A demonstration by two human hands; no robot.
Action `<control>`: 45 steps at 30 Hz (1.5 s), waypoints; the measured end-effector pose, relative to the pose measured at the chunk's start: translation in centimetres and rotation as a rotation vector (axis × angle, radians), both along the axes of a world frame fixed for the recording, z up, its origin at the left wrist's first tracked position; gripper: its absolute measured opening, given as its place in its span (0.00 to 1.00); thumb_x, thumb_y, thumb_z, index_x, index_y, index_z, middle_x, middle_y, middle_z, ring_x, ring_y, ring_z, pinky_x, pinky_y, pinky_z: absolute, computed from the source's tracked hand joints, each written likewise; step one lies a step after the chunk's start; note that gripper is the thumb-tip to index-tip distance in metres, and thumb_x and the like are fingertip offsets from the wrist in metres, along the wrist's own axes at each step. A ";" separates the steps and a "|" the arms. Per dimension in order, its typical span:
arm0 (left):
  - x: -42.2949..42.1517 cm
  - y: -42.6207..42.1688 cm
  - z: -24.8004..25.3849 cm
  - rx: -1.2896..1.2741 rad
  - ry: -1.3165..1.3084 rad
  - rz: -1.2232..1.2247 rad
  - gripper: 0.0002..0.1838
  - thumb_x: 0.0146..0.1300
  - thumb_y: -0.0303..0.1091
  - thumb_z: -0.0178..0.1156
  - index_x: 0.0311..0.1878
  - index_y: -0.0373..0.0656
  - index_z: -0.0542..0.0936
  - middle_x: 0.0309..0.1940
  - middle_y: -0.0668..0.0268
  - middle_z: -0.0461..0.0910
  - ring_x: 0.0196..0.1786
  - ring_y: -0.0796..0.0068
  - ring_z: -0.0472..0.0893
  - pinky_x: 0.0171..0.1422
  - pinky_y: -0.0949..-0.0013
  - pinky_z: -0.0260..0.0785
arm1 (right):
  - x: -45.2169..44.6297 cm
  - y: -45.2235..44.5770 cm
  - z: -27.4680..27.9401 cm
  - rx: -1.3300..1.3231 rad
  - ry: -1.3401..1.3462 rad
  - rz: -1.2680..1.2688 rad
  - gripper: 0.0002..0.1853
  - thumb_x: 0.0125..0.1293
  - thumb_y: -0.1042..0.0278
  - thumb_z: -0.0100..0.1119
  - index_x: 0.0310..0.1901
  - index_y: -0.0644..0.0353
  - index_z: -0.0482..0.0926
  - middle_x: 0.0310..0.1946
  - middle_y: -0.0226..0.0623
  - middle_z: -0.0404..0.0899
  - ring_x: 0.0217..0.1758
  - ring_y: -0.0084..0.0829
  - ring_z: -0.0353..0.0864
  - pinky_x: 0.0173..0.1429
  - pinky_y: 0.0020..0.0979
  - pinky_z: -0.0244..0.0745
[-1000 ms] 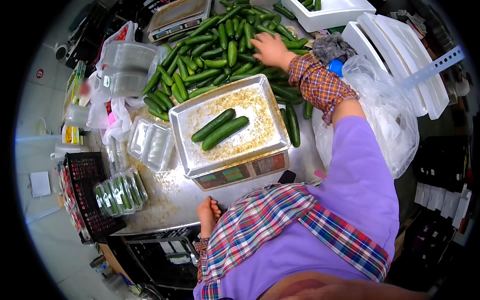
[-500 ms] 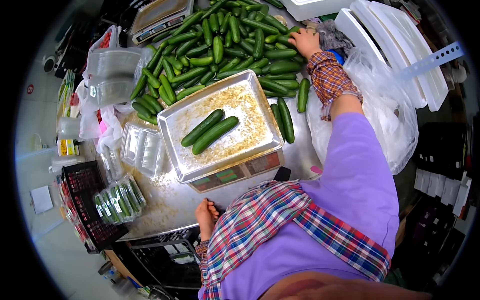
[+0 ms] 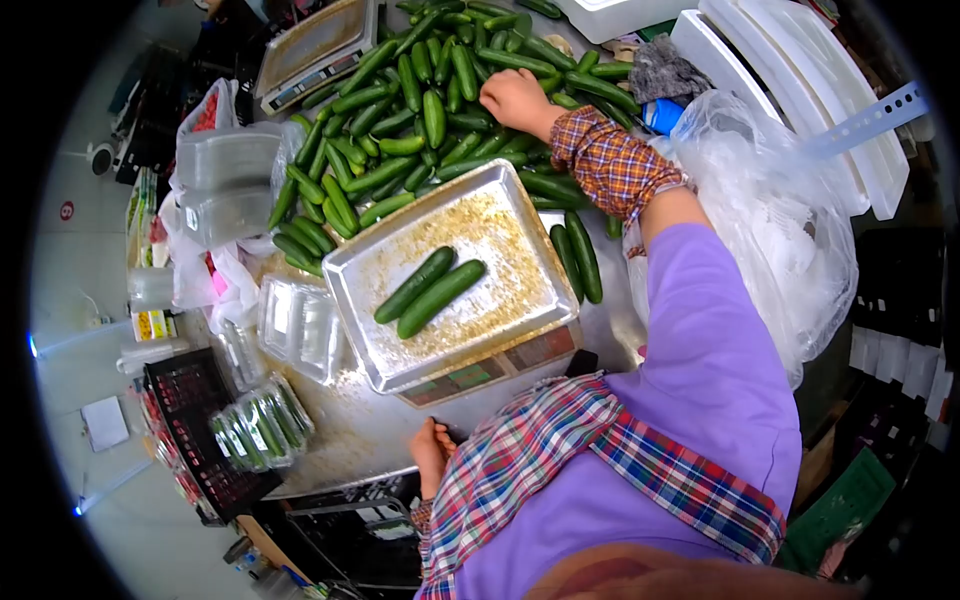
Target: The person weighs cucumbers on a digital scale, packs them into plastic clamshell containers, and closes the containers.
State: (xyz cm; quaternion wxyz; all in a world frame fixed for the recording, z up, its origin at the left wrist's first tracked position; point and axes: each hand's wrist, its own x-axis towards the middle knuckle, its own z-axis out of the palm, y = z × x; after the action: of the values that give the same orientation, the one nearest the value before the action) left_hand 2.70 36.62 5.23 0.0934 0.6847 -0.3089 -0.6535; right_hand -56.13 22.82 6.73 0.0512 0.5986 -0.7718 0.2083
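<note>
My right hand (image 3: 517,102) is over the heap of cucumbers (image 3: 400,145), touching them with its fingers bent down. The fingertips are partly hidden, and I cannot see whether they grip a cucumber. My left hand (image 3: 432,452) is low at the table's front edge, near my apron. Its fingers are curled in, with nothing visible between them. Two cucumbers (image 3: 428,290) lie side by side on the metal tray (image 3: 535,300), which rests on a scale (image 3: 500,368). Two more cucumbers (image 3: 576,257) lie just right of the tray.
Empty clear clamshells (image 3: 300,325) lie left of the tray. Packed cucumbers (image 3: 262,428) sit by a dark crate (image 3: 205,425). Stacked plastic boxes (image 3: 228,185) stand behind them. A plastic bag (image 3: 765,230) and white foam boxes (image 3: 790,90) are on the right; another scale (image 3: 318,50) is at the back.
My right hand has moved left across the heap, from its right edge towards the middle. My left hand stays curled by the table edge. The view has shifted slightly.
</note>
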 end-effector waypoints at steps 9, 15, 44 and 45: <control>0.8 -0.3 -1.9 0.061 -0.066 0.069 0.18 0.65 0.40 0.52 0.23 0.39 0.74 0.11 0.67 0.69 0.13 0.77 0.67 0.18 0.75 0.57 | 1.7 -6.9 0.5 0.213 0.055 -0.231 0.27 0.67 0.42 0.39 0.66 0.37 0.59 0.71 0.40 0.45 0.71 0.51 0.48 0.70 0.62 0.33; 0.5 0.4 -0.3 0.035 -0.046 0.039 0.17 0.66 0.41 0.52 0.26 0.39 0.75 0.13 0.67 0.71 0.15 0.78 0.68 0.20 0.75 0.59 | -1.9 -1.6 2.3 0.366 0.148 -0.494 0.25 0.70 0.56 0.37 0.67 0.49 0.57 0.70 0.39 0.48 0.70 0.42 0.51 0.67 0.65 0.42; 2.2 0.5 -2.8 0.101 0.006 0.093 0.20 0.66 0.42 0.51 0.24 0.37 0.75 0.12 0.68 0.69 0.14 0.81 0.66 0.19 0.77 0.56 | -4.6 -1.6 -0.4 0.463 0.157 -0.353 0.35 0.66 0.33 0.24 0.68 0.43 0.55 0.73 0.32 0.36 0.74 0.47 0.37 0.70 0.60 0.33; 2.1 0.3 -2.7 0.112 0.044 0.108 0.19 0.65 0.42 0.52 0.24 0.37 0.76 0.11 0.68 0.69 0.13 0.80 0.66 0.18 0.77 0.55 | -5.5 -1.1 -1.2 0.513 0.199 -0.316 0.36 0.66 0.33 0.23 0.68 0.47 0.56 0.73 0.32 0.36 0.74 0.49 0.37 0.71 0.60 0.34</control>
State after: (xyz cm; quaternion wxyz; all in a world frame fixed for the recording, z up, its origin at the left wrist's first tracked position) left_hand 4.80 36.96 2.53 0.0970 0.6899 -0.2324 -0.6787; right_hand -61.60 21.71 5.58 0.0055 0.4819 -0.8739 -0.0632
